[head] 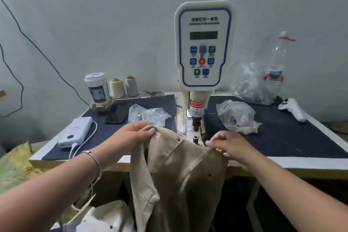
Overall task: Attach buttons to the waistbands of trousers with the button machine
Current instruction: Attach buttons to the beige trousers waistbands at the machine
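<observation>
A pair of beige trousers [175,175] is held up at the front edge of the worktop [282,162], with the legs hanging below it. The waistband [180,147] is stretched between both hands directly in front of the button machine [203,47]. One end of the waistband is pinched by the left hand [135,135], thumb on top and fingers curled beneath the fabric. The other end is gripped by the right hand [228,146], fingers bent over the cloth near the machine's lower die [195,139]. A button [178,139] is seen already fixed on the waistband, just beside the die.

On the dark mat [273,130] covering the worktop, a clear plastic bag [235,115] is noted to the right of the machine and another bag [148,114] to the left. A phone [117,114], a power bank [76,132], two thread cones [124,86] and a lidded cup [97,88] are recorded at the left. A white controller [291,109] lies at the far right.
</observation>
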A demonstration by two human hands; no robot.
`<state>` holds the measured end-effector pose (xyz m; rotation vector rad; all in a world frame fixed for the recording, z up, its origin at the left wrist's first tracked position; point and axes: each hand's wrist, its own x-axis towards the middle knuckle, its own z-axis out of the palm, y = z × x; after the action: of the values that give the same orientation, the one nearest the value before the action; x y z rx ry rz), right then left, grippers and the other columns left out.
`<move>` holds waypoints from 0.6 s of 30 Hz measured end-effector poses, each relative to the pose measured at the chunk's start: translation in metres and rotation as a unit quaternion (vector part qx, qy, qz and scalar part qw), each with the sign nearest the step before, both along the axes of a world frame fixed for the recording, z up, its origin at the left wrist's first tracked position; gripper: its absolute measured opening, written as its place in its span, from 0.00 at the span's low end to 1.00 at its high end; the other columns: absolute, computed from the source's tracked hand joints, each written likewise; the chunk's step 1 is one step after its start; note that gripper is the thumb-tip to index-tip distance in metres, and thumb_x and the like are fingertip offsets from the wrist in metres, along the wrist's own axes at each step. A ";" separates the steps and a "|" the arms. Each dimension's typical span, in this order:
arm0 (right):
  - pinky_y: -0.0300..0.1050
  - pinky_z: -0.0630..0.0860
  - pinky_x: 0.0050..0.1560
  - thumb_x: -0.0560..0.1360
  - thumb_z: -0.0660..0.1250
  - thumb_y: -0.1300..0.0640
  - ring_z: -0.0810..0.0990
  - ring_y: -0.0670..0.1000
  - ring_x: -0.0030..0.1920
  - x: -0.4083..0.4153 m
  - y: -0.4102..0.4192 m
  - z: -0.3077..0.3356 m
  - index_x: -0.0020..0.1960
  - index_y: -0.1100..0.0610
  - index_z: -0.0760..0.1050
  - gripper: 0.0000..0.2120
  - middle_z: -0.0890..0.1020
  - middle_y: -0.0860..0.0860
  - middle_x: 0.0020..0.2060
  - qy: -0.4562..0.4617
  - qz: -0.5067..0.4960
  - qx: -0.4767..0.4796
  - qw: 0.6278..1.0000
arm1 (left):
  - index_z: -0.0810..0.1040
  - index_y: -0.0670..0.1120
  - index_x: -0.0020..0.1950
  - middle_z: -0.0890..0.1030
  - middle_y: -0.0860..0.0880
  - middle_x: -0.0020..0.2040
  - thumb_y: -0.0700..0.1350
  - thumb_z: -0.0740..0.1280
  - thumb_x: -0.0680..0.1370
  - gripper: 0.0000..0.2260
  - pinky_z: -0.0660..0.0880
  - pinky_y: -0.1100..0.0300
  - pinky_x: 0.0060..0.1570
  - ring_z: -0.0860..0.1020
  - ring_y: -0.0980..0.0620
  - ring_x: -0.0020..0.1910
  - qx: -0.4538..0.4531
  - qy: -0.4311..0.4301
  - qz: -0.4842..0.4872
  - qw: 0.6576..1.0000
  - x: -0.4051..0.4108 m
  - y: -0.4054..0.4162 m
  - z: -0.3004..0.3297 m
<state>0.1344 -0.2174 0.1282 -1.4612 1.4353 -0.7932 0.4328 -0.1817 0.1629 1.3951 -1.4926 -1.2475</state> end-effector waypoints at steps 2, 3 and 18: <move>0.46 0.78 0.35 0.72 0.72 0.57 0.80 0.48 0.32 -0.011 -0.010 -0.014 0.41 0.58 0.79 0.06 0.84 0.55 0.35 0.023 -0.036 -0.025 0.999 | 0.79 0.41 0.49 0.81 0.46 0.44 0.47 0.67 0.80 0.09 0.72 0.54 0.48 0.78 0.49 0.45 -0.030 -0.032 0.052 0.998 0.003 -0.018 -0.010; 0.48 0.78 0.37 0.73 0.71 0.58 0.80 0.49 0.33 -0.020 -0.017 -0.019 0.40 0.57 0.78 0.05 0.83 0.55 0.35 0.064 -0.075 -0.059 0.993 | 0.80 0.42 0.47 0.81 0.46 0.43 0.47 0.66 0.81 0.09 0.72 0.54 0.48 0.78 0.50 0.44 -0.050 -0.044 0.077 0.995 0.004 -0.027 -0.015; 0.44 0.73 0.51 0.79 0.63 0.54 0.78 0.57 0.58 -0.055 -0.114 -0.006 0.61 0.46 0.78 0.13 0.80 0.52 0.59 0.436 -0.071 -0.046 0.896 | 0.71 0.54 0.37 0.78 0.54 0.31 0.50 0.64 0.80 0.11 0.70 0.55 0.38 0.76 0.53 0.37 -0.161 -0.296 0.183 0.923 0.000 -0.082 -0.082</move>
<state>0.0797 -0.3318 0.1226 -1.9178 2.2018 -0.2621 0.4331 -0.2640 0.0807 1.8000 -1.6202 -0.3297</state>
